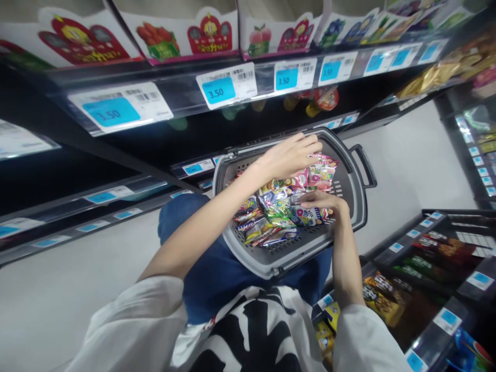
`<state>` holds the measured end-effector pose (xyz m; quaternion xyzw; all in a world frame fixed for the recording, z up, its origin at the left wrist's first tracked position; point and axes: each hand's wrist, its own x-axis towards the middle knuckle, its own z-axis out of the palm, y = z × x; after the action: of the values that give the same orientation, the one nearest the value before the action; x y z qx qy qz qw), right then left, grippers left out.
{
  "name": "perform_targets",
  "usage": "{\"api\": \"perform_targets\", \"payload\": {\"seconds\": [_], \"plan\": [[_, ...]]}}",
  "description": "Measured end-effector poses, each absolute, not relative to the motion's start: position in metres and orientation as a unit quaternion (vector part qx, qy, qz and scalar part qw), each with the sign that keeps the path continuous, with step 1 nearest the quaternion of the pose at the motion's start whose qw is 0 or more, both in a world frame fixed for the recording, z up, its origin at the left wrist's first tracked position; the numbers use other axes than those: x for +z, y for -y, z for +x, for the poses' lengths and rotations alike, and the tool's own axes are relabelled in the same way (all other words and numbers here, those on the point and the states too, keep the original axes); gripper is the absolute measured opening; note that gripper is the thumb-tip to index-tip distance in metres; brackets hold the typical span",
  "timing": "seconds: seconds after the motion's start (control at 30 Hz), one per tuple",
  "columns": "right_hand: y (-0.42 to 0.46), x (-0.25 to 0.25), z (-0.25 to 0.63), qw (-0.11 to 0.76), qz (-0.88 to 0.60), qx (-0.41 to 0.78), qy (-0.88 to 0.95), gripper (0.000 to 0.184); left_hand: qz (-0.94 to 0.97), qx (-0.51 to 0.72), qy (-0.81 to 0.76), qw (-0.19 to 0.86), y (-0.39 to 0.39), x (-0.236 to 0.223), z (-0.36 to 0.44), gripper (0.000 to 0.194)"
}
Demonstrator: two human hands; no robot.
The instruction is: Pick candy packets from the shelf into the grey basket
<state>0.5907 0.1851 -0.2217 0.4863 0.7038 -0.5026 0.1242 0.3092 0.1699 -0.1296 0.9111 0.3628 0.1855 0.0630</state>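
Observation:
A grey shopping basket (354, 199) rests across my lap, holding several small shiny candy packets (277, 204). My left hand (296, 152) reaches over the basket's far side, its fingers bent at the top of a pink candy packet (324, 170); the thumb is hidden. Lower down, my right hand (325, 200) comes over the near right rim with its fingers stretched out, touching a dark blue candy packet (306, 215). More packets, green, yellow and red, lie in the basket's left part, partly covered by my left forearm.
Close in front stands a shelf with white price tags (227, 85) and fruit-printed display boxes (211, 36). The basket's black handle (366, 165) sticks out to the right. A low rack with snack bags (382, 294) stands at the right. Pale floor (406, 155) shows beyond the basket.

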Motion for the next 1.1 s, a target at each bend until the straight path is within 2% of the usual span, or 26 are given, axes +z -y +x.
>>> {"api": "perform_targets", "payload": {"seconds": [0.13, 0.3, 0.47, 0.57, 0.67, 0.9, 1.0, 1.1], "plan": [[-0.189, -0.223, 0.591, 0.235, 0.419, -0.545, -0.687, 0.071, 0.923, 0.168, -0.345, 0.023, -0.171, -0.135, 0.310, 0.024], [-0.191, -0.236, 0.588, 0.274, 0.414, -0.511, -0.702, 0.052, 0.928, 0.152, -0.341, 0.011, -0.170, -0.140, 0.311, 0.026], [-0.189, -0.241, 0.582, 0.245, 0.419, -0.490, -0.724, 0.033, 0.934, 0.132, -0.333, 0.010, -0.168, -0.144, 0.314, 0.025], [-0.188, -0.231, 0.580, 0.191, 0.413, -0.510, -0.730, 0.027, 0.935, 0.129, -0.327, 0.049, -0.166, -0.148, 0.315, 0.027], [-0.185, -0.216, 0.578, 0.113, 0.411, -0.534, -0.730, 0.029, 0.924, 0.122, -0.340, 0.125, -0.164, -0.152, 0.318, 0.035], [-0.178, -0.200, 0.576, -0.104, 0.445, -0.565, -0.687, 0.036, 0.847, 0.075, -0.347, 0.396, -0.152, -0.164, 0.333, 0.076], [-0.177, -0.203, 0.577, -0.201, 0.468, -0.581, -0.635, 0.040, 0.856, 0.044, -0.341, 0.387, -0.153, -0.169, 0.336, 0.078], [-0.179, -0.206, 0.578, -0.304, 0.489, -0.590, -0.566, 0.042, 0.854, 0.090, -0.358, 0.365, -0.157, -0.167, 0.335, 0.074]]}}
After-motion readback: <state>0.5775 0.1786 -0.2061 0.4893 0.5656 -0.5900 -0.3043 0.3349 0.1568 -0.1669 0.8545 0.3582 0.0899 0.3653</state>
